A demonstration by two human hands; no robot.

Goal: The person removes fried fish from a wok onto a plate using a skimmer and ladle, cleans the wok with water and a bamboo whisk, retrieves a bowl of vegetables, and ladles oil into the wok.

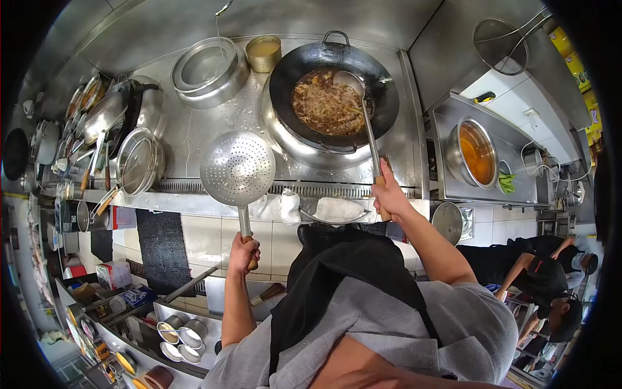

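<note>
My left hand (243, 253) is wrapped round the wooden handle of a large perforated skimmer (238, 168), its bowl over the stove's front edge, left of the wok. In my right hand (392, 192) is the wooden grip of a long-handled ladle (368, 126). The ladle's bowl rests in brown, bubbling food (324, 107) inside a black wok (288, 71). The wok sits on a round metal burner ring (275, 129). Whether the ladle touches the wok's bottom is hidden by the food.
White cloths (338, 209) lie along the stove's front edge. Behind stand a tin can (264, 54) and a steel pot (207, 94). Strainers (137, 162) and pans crowd the left. A pot of orange liquid (476, 152) stands right; co-workers (544, 269) are lower right.
</note>
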